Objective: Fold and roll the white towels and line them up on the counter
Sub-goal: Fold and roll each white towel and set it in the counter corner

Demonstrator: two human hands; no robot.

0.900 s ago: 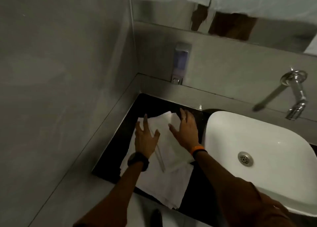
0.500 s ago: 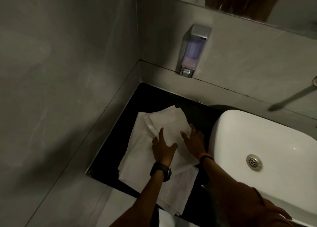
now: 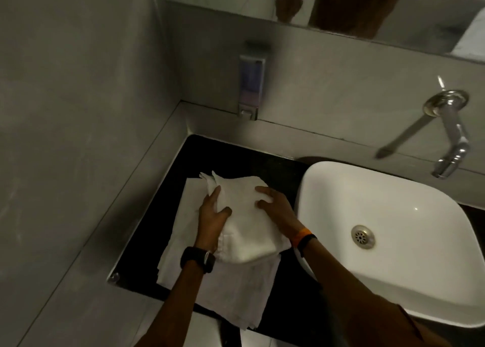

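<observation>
At the centre of the frame, left hand (image 3: 212, 215) and right hand (image 3: 275, 205) clasp a bunched white towel (image 3: 246, 223) from both sides, above flat towels (image 3: 236, 294) on the black counter (image 3: 210, 155).

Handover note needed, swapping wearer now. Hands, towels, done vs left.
Left hand: grip closed on the left edge of the top towel, thumb on top.
Right hand: fingers curled on that towel's right side.
Top towel: bunched and partly folded, on the stack of flat towels, which lies on the black counter left of the sink; the stack's near edge overhangs the counter front.
Done: fold begun on one towel.
Left: finish the fold, roll it, do the rest, line them up. No rolled towels in view.
</observation>
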